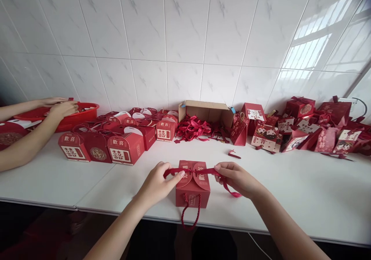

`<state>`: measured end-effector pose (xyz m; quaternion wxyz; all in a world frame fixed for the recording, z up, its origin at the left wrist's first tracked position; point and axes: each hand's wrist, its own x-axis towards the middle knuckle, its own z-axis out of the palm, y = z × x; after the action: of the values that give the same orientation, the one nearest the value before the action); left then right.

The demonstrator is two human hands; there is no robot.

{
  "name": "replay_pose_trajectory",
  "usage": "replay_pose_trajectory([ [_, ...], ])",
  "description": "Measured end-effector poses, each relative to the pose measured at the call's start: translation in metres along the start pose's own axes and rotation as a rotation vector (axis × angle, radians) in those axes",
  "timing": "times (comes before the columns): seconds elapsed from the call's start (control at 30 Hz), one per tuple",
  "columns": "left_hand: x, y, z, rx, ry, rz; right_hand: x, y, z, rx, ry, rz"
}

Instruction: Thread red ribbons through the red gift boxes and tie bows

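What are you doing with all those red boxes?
Both hands are pulling a red ribbon tight across the top of a small red box at the table edge: left hand on one end, right hand on the other. Finished boxes stand behind. Another person's hands reach into a red basin.

The print on the far red boxes (266, 136) is too small to read.
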<state>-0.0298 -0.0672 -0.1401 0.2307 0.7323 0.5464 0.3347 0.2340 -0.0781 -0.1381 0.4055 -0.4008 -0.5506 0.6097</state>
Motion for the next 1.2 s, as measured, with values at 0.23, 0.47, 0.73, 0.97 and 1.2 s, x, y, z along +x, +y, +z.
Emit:
replay_pose_trajectory([
  [0.23, 0.001, 0.035, -0.001, 0.040, 0.028, 0.349, -0.003, -0.023, 0.016, 0.236, -0.146, -0.082],
  [0.47, 0.011, 0.071, 0.017, 0.085, 0.145, 0.417, -0.011, -0.050, 0.023, 0.078, -0.202, -0.204],
  [0.73, 0.016, 0.075, 0.007, 0.102, 0.278, 0.480, -0.007, -0.043, 0.021, -0.130, -0.043, -0.174],
  [0.97, 0.017, 0.069, -0.011, 0.125, 0.168, 0.326, 0.019, -0.021, 0.040, -0.145, -0.078, -0.178],
  [1.2, 0.014, 0.029, -0.037, 0.079, -0.064, 0.196, 0.018, -0.011, 0.043, -0.118, 0.033, -0.242],
])
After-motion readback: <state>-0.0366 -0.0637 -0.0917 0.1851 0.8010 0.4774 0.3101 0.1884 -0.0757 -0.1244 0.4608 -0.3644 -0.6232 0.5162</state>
